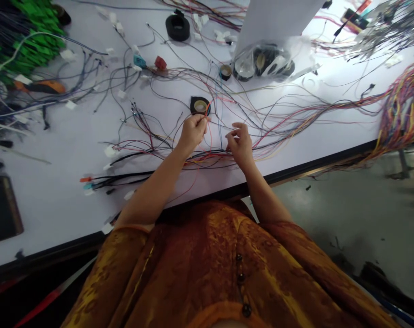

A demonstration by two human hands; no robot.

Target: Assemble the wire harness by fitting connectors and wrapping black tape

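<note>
My left hand (192,132) is closed in a pinch on thin red and orange wires (207,136) that rise from a flat bundle of coloured wires (207,158) lying across the white table (56,200). My right hand (240,143) hovers just right of it, fingers curled, thumb and forefinger pinched on a thin wire from the same bundle. A black tape roll (200,105) lies just beyond my left hand.
A thick multicoloured wire loom (401,109) hangs off the table's right end. Green connectors (32,41) pile at the far left. A clear bag of tape rolls (264,61), another black roll (177,27) and a small roll (225,71) lie farther back. The table's dark front edge (295,173) runs near my body.
</note>
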